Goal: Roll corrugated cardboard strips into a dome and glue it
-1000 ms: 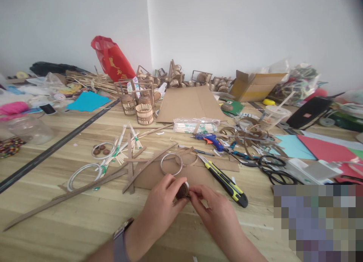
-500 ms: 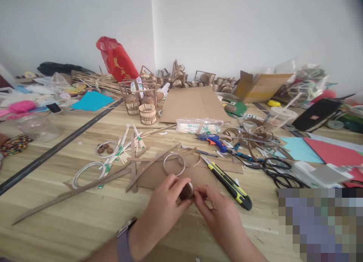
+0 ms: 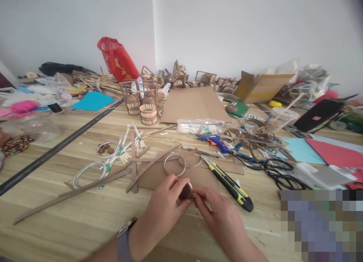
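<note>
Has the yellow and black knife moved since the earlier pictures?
No; against the glue gun, the knife sits in the same place. Only the whole view shifted.

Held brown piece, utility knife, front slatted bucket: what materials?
Brown piece: perhaps wood or card; matte, dark brown. Utility knife: likely plastic handle, smooth black-and-yellow; apparently metal blade, grey. Front slatted bucket: probably wood; matte, pale separate slats.

The round piece (image 3: 185,192) is dark brown, the cutter (image 3: 229,184) yellow-and-black, the glue gun (image 3: 217,141) blue-and-orange.
</note>
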`<action>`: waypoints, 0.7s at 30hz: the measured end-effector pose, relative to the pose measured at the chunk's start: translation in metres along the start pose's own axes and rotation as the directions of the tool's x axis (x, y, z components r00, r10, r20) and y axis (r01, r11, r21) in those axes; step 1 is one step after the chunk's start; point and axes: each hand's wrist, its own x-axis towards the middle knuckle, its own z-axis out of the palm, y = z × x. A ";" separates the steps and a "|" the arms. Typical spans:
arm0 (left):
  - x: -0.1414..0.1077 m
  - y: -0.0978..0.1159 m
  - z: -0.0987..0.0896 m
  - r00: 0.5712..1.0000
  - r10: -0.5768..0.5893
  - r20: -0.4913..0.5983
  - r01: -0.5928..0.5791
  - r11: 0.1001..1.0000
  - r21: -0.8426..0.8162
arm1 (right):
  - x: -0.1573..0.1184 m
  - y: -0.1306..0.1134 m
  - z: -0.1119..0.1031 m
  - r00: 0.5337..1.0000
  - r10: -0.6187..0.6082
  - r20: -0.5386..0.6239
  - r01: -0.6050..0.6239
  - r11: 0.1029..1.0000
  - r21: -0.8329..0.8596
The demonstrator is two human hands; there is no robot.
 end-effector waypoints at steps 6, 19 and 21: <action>0.000 -0.001 0.001 1.000 0.011 0.001 -0.011 1.000 0.009 | 0.000 -0.001 0.000 1.000 0.021 0.005 -0.021 0.999 0.025; 0.002 -0.001 0.000 1.000 -0.025 0.005 0.024 0.998 0.054 | -0.001 0.001 0.002 0.999 0.011 -0.042 -0.012 1.000 -0.018; 0.001 0.000 0.000 0.999 -0.029 0.016 0.027 0.996 0.090 | -0.001 0.002 0.003 0.999 0.016 -0.031 -0.017 0.999 -0.041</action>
